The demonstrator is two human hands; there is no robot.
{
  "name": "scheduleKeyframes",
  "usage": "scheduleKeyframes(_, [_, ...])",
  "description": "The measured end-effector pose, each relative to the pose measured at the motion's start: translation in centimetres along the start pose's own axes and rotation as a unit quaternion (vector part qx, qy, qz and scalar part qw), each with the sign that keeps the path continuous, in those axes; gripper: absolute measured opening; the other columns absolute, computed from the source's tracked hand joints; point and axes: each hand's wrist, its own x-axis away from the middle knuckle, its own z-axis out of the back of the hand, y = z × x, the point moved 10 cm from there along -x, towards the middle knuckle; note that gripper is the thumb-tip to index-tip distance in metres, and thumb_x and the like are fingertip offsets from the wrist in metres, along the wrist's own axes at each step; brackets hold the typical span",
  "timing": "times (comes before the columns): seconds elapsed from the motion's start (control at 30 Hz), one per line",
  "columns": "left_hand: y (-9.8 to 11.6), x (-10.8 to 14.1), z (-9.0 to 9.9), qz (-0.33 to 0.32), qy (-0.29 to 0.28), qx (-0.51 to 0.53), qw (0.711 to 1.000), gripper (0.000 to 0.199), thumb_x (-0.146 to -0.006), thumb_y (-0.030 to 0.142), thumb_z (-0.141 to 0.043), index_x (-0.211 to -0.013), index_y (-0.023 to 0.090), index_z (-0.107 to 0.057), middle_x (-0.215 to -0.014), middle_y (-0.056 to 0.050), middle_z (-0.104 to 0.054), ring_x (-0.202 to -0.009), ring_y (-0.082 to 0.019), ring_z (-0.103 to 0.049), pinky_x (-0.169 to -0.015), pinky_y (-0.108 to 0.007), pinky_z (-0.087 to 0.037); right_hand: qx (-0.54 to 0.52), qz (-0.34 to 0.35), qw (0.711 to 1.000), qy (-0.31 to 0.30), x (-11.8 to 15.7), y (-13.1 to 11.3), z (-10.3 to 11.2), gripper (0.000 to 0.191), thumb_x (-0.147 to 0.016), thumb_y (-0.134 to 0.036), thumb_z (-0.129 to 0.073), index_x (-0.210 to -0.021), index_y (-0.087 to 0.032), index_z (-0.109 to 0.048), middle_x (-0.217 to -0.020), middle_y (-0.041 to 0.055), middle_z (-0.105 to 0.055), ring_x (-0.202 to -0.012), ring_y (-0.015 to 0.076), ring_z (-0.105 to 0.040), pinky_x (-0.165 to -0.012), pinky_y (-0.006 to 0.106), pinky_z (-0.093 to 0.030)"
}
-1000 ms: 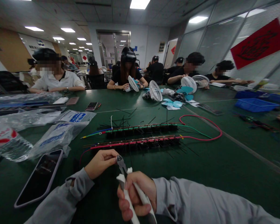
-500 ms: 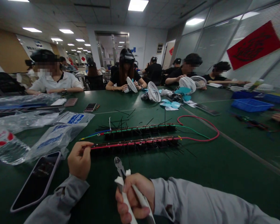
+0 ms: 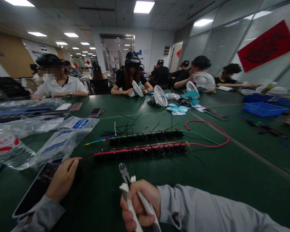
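White-handled cutters [image 3: 123, 187] in the right hand [image 3: 143, 198], fingers wrapped round both handles, metal tip aimed toward the near strip [image 3: 140, 149] but apart from it. Left hand [image 3: 62, 180] off to the side, over the phone [image 3: 26, 201], thumb and index close together; with fingertips this dim, hard to tell about anything small between them. Beyond the cutters on the green table [image 3: 232, 175], near strip and far strip [image 3: 147, 132] lying roughly side by side: red wire [image 3: 125, 149] along the first, green wire [image 3: 203, 133] along the other, thin black tails [image 3: 198, 158] sticking out around both.

For a clean cut, best to brace the near strip with the left hand, single out one tail, and lay the blades close to its root. Keep the red wire clear of the bite: probably the costliest slip. Squeeze slowly, tip in full sight, left fingers well away from the cutting edges.
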Motion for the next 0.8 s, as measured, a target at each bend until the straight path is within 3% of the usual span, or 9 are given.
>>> scheduleKeyframes(0.2, [-0.1, 0.6, 1.1, 0.001, 0.010, -0.054, 0.998, 0.037, -0.086, 0.042, -0.036, -0.097, 0.020, -0.064, -0.104, -0.006, -0.067, -0.104, -0.026, -0.059, -0.093, -0.038, -0.044, 0.010, -0.010, 1.000, 0.008, 0.3, 0.0, 0.0, 0.024, -0.059, -0.028, -0.046, -0.074, -0.012, -0.052, -0.061, 0.0078, -0.051, -0.053, 0.0196, -0.056, -0.023, 0.016, -0.020])
scheduleKeyframes(0.4, [-0.5, 0.0, 0.3, -0.040, -0.002, -0.106, 0.994, 0.036, -0.087, 0.040, -0.037, -0.096, 0.016, -0.062, -0.102, -0.010, -0.066, -0.101, -0.027, -0.059, -0.093, -0.040, -0.042, 0.010, 0.002, 1.000, -0.007, 0.3, 0.0, 0.1, 0.024, -0.059, -0.029, -0.047, -0.075, -0.012, -0.052, -0.062, 0.0076, -0.051, -0.053, 0.0193, -0.056, -0.023, 0.016, -0.019])
scheduleKeyframes(0.8, [-4.4, -0.6, 1.1, 0.001, 0.010, -0.136, 0.991, 0.039, -0.084, 0.046, -0.040, -0.095, 0.016, -0.062, -0.101, -0.010, -0.068, -0.097, -0.028, -0.062, -0.089, -0.038, -0.045, 0.005, -0.004, 1.000, -0.021, 0.4, -0.1, 0.2, 0.024, -0.061, -0.029, -0.047, -0.077, -0.012, -0.052, -0.063, 0.0078, -0.051, -0.056, 0.0199, -0.056, -0.024, 0.016, -0.021])
